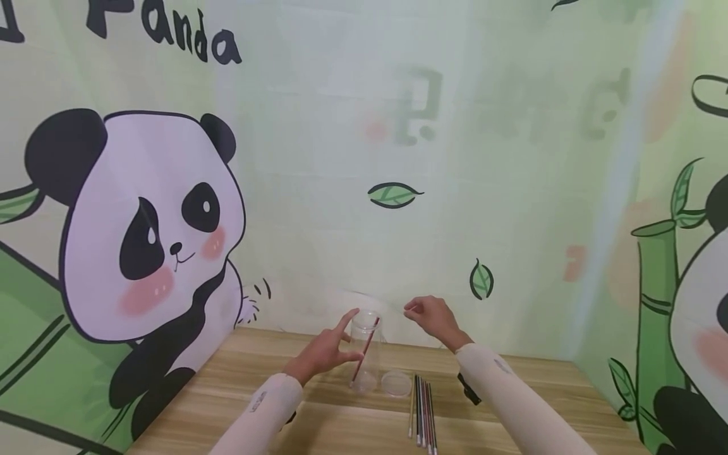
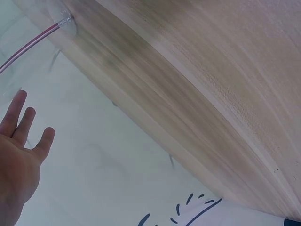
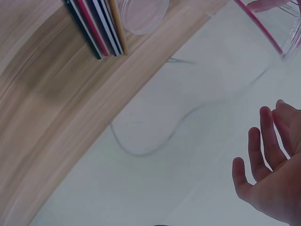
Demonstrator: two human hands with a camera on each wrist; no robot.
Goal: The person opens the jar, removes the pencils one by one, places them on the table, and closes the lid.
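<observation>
A clear jar (image 1: 366, 370) stands upright on the wooden table, with one dark red pencil (image 1: 370, 344) leaning inside it. In the left wrist view the silver end of this pencil (image 2: 35, 41) rests low in the jar. My left hand (image 1: 323, 354) is at the jar's left side, index finger near the rim and thumb by the lower wall. Its other fingers (image 2: 14, 120) are extended and spread. To the right of the jar my right hand (image 1: 435, 319) is raised, fingers loosely bent and thumb close to the index finger (image 3: 267, 122); nothing shows in it.
A round clear lid (image 1: 396, 383) lies right of the jar. Beside it several pencils (image 1: 423, 414) lie in a row on the table (image 1: 500, 404). A fabric backdrop (image 1: 318, 158) with printed pandas and leaves rises behind and at both sides.
</observation>
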